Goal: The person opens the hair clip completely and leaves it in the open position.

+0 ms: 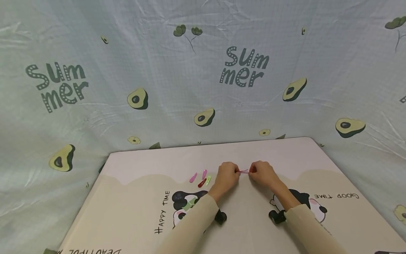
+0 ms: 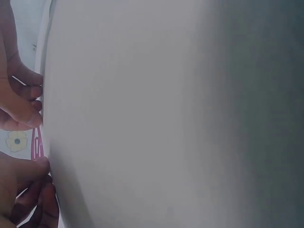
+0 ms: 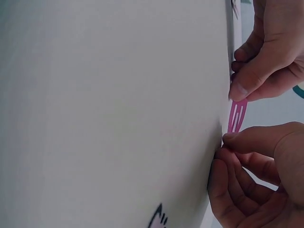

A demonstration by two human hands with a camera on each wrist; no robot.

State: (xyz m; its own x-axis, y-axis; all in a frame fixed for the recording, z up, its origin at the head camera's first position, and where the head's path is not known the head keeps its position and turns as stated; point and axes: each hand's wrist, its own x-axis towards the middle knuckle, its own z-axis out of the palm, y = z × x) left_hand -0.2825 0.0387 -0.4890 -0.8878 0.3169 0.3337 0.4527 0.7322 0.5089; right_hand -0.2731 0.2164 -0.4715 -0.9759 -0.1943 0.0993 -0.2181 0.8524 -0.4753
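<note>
A pink snap hair clip point(image 1: 244, 171) is stretched between my two hands above the far part of the table. My left hand point(image 1: 227, 175) pinches one end between thumb and fingers, and my right hand point(image 1: 262, 173) pinches the other. In the right wrist view the slotted middle of the clip point(image 3: 237, 116) shows between the fingertips, both its ends covered. The left wrist view catches the same clip point(image 2: 37, 145) at its left edge. Left of my left hand lie more snap clips: a pink one point(image 1: 193, 177), another pink one point(image 1: 204, 173), a red one point(image 1: 202, 182) and a green one point(image 1: 208, 180).
The table point(image 1: 247, 222) wears a beige and pink cover printed with panda figures and lettering. Behind it hangs a pale curtain point(image 1: 171, 77) printed with avocados and words, close to the table's far edge.
</note>
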